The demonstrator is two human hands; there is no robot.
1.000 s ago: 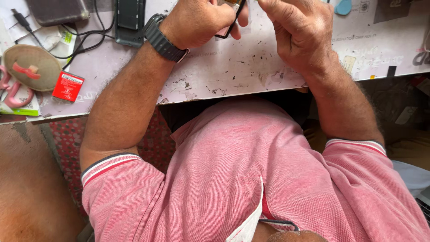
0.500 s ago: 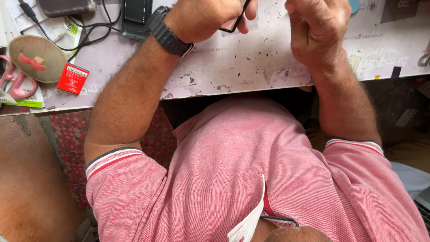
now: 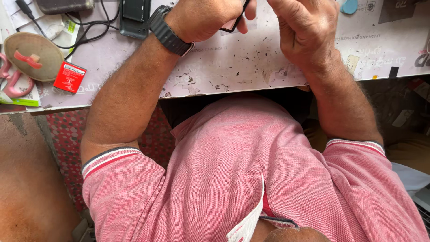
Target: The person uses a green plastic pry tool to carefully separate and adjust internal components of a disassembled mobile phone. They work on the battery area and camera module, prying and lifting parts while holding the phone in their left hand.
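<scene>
I see my left hand (image 3: 204, 18) gripping a thin dark device (image 3: 234, 20) (edge-on); my right hand (image 3: 304, 31) is curled narrow, contents unclear.

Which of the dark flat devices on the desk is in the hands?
The thin dark one in the left hand, at the top edge; the other lies beside the watch.

On my feed: red battery pack (image 3: 69, 77), tan oval pad (image 3: 33, 56), black cables (image 3: 96, 28), blue pick (image 3: 349, 6) on the scuffed white worktop (image 3: 233, 67).

One head-worn camera looks steeply down, close over the chest; the worktable (image 3: 268, 67) edge crosses the top.
</scene>
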